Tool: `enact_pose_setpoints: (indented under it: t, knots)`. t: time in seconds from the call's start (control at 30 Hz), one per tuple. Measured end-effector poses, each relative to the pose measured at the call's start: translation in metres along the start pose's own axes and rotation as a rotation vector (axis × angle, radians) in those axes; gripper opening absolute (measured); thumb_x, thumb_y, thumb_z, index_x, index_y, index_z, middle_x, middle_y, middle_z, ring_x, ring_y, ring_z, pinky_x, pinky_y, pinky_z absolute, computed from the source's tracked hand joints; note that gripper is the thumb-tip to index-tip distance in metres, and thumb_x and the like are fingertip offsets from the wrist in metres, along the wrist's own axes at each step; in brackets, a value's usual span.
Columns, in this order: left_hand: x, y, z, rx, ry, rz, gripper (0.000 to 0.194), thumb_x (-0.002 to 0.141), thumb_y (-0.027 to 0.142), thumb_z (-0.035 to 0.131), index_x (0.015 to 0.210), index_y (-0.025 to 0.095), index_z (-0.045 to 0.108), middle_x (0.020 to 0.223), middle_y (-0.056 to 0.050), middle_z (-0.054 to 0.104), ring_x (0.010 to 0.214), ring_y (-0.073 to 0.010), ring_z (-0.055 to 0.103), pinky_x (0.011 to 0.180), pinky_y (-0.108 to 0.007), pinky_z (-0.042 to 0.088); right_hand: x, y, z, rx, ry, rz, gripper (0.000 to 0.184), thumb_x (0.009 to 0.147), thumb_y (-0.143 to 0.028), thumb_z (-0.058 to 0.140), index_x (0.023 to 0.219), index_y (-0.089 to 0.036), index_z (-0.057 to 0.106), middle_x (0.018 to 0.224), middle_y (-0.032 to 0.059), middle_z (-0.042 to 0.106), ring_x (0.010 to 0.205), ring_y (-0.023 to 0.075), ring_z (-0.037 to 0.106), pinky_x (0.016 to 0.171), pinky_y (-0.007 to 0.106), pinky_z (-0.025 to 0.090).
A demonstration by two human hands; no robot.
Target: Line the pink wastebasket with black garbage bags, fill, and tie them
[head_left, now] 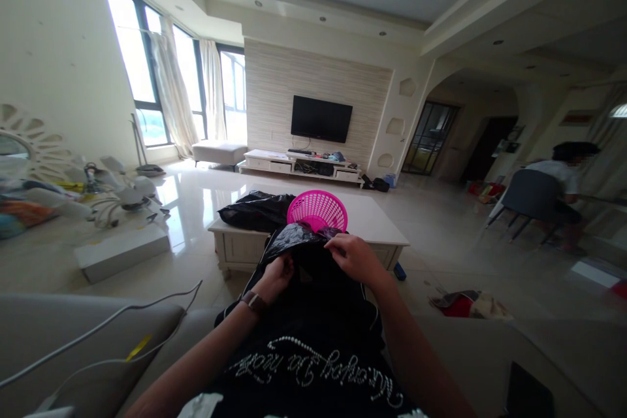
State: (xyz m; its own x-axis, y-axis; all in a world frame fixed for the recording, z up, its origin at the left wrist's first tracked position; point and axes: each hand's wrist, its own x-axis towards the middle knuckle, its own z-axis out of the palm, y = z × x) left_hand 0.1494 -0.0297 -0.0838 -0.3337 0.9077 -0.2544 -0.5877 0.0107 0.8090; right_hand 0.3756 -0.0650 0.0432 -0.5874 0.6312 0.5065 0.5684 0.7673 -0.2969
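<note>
A shiny black plastic bag [292,238] is stretched between my hands above my lap. My left hand [277,275], a watch on its wrist, has its fingers curled closed at the near left side of the bag. With thumb and fingers pinched, my right hand [353,256] grips the bag's right edge. Just beyond the bag, a bright pink slotted plastic basket [321,206] is tilted toward me on the white table [375,215]; its lower part is hidden. A bundle of black plastic [255,210] lies on the table left of the basket.
I sit on a grey sofa [93,323] with white cables [122,308] on the left and a dark flat device [529,392] on the right. A lamp with several arms [130,194] stands at the left. A person [565,176] sits on a chair at the far right.
</note>
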Motion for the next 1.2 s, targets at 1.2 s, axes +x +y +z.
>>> enact_pose_setpoints:
  t: [1.2]
  knots:
    - [-0.062, 0.023, 0.015, 0.044, -0.12, 0.616, 0.029, 0.073, 0.033, 0.085, 0.08, 0.021, 0.059, 0.083, 0.0, 0.075, 0.082, -0.0166, 0.071, 0.081, -0.028, 0.053, -0.002, 0.001, -0.005, 0.117, 0.063, -0.024, 0.02, 0.096, -0.011, 0.06, 0.105, -0.018, 0.076, 0.104, 0.0077, 0.077, 0.096, 0.0219, 0.07, 0.09, 0.036, 0.052]
